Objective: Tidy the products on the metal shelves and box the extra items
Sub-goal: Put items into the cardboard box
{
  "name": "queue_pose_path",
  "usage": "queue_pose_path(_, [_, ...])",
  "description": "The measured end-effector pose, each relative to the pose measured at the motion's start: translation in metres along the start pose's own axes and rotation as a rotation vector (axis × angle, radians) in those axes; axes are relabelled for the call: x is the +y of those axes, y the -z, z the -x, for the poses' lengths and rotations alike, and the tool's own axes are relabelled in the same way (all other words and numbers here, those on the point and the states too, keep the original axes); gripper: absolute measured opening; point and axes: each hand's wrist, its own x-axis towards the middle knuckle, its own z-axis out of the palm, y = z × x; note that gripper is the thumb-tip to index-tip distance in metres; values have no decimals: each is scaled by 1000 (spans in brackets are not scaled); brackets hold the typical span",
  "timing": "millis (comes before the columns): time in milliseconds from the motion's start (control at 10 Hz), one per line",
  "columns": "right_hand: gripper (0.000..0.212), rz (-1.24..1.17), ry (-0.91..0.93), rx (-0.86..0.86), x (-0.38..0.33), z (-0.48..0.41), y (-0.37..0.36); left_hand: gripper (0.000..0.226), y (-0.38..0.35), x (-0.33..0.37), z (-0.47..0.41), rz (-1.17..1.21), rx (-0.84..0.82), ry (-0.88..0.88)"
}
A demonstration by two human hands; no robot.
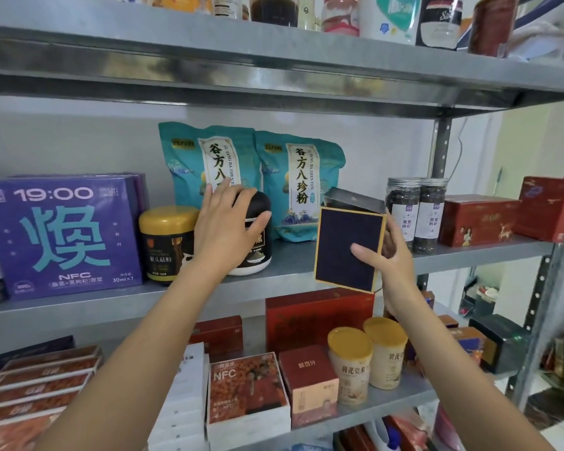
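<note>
The middle metal shelf carries a purple box at its left and 2 teal pouches upright at the back. Your right hand holds a dark navy box tilted at the shelf's front edge, thumb on its face and fingers behind. Your left hand grips the black jar on the shelf beside a gold-lidded jar, fingers spread.

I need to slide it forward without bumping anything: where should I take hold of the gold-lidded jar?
Take the grip on its gold lid, coming from the front and above. The gold-lidded jar stands upright near the shelf edge, with the purple box close on its left and the black jar, under the left hand, on its right, hemming its sides.
</note>
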Motion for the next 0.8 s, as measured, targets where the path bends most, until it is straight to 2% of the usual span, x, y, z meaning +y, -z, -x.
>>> queue_pose_path(100, [45, -334, -84, -160, -1, 30, 13, 58, 6, 15, 12, 112, 65, -110])
queue_pose_path(200, [57, -581, -255, -283, 12, 60, 22, 54, 11, 50, 34, 561, -54, -260])
queue_pose_path(300, [64, -702, -376, -333, 24, 81, 25, 41, 12, 77, 53, 1047, -357, -188])
queue_pose_path(400, [54, -796, -444, -408, 26, 94, 31, 29, 12, 88, 64, 1344, -517, -91])
queue_pose_path(500, [46, -685, -389, -357, 30, 101, 34, 18, 10, 97, 66, 1390, -478, -12])
queue_pose_path(600, [68, -1013, -468, -483, 41, 117, 55, 17, 5, 110, 60, 1361, -341, 195])
queue_pose_path(700, [41, -422, -218, -217, 53, 122, 62, 39, -6, 118, 58, 1330, -387, 415])
queue_pose_path(800, [34, -671, 35, -566, 27, 115, 39, 32, -20, 121, 67, 1255, -562, 571])
